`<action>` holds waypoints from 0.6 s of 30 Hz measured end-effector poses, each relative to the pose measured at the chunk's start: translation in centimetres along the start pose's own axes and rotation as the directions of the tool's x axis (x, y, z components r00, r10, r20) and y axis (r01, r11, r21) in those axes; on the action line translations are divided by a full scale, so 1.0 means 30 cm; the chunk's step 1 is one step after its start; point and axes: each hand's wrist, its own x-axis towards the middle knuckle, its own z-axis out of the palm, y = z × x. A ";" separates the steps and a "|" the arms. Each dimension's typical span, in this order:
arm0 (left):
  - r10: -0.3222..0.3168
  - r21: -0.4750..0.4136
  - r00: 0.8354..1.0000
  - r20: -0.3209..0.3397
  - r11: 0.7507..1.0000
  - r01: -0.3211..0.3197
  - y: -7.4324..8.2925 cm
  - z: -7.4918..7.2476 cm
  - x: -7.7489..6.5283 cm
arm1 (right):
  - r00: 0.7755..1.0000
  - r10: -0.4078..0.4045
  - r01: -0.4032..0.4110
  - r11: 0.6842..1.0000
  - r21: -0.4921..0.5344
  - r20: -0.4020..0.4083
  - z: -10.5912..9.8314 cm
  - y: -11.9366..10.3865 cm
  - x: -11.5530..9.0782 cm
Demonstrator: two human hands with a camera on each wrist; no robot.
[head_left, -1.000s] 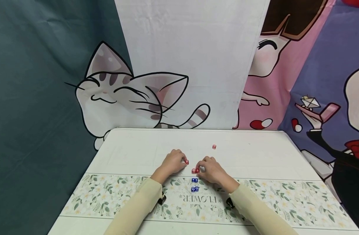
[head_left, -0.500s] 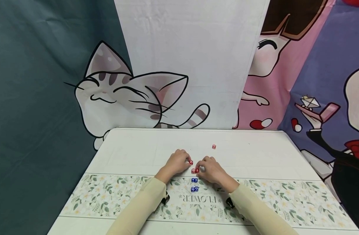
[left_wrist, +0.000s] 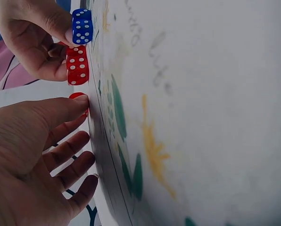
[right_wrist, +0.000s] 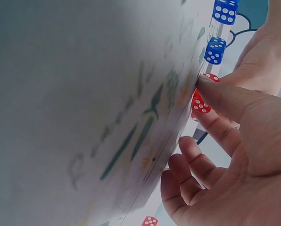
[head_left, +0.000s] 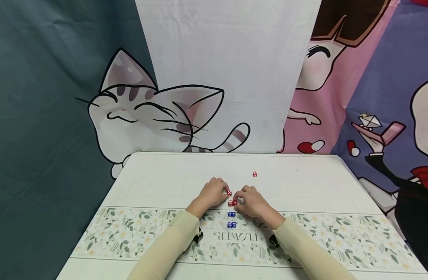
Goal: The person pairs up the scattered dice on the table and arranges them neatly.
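My left hand (head_left: 211, 194) pinches a red die (head_left: 229, 193) between thumb and index finger, low over the white tabletop; in the left wrist view the thumb (left_wrist: 72, 107) covers most of that die. A little nearer and to the right, my right hand (head_left: 252, 202) has its thumb and index finger on another red die (head_left: 235, 202). That die sits side by side with a third red die (head_left: 230, 203). In the right wrist view the right thumb (right_wrist: 225, 94) partly hides the red die (right_wrist: 202, 103) it pinches.
Two pairs of blue dice, a far pair (head_left: 231, 214) and a near pair (head_left: 231, 225), line up on the flowered strip (head_left: 130, 233) nearer the body. One more red die (head_left: 254, 174) lies farther back on the table (head_left: 297, 179). Printed cloth (head_left: 217, 58) hangs behind the table.
My left hand has slid rightward with its red die, coming close behind the red pair. My right hand stays at the same place, still on its die.
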 end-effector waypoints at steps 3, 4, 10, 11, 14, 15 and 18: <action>-0.003 -0.005 1.000 0.003 1.000 0.003 0.001 -0.005 -0.002 | 1.000 -0.008 0.008 1.000 0.017 0.011 -0.003 0.005 0.004; -0.002 -0.005 1.000 0.002 1.000 0.002 0.001 -0.005 -0.002 | 1.000 -0.014 0.013 0.999 0.030 0.013 -0.005 0.009 0.006; 0.007 0.004 1.000 0.003 1.000 -0.007 -0.001 -0.002 0.000 | 0.999 -0.049 0.049 0.986 0.157 -0.009 -0.051 0.055 0.036; 0.006 0.005 1.000 0.003 1.000 -0.006 -0.001 -0.001 0.001 | 0.999 -0.048 0.051 0.984 0.169 -0.020 -0.064 0.067 0.044; -0.004 0.005 1.000 0.007 1.000 0.004 -0.002 0.002 0.002 | 0.998 -0.031 0.040 0.985 0.168 -0.054 -0.102 0.106 0.071; -0.008 0.008 1.000 0.007 1.000 0.007 -0.002 0.003 0.003 | 0.998 -0.026 0.036 0.986 0.161 -0.064 -0.113 0.120 0.080; -0.011 0.011 1.000 0.003 1.000 0.011 -0.001 0.004 0.002 | 0.997 0.009 0.004 0.988 0.156 -0.079 -0.138 0.166 0.105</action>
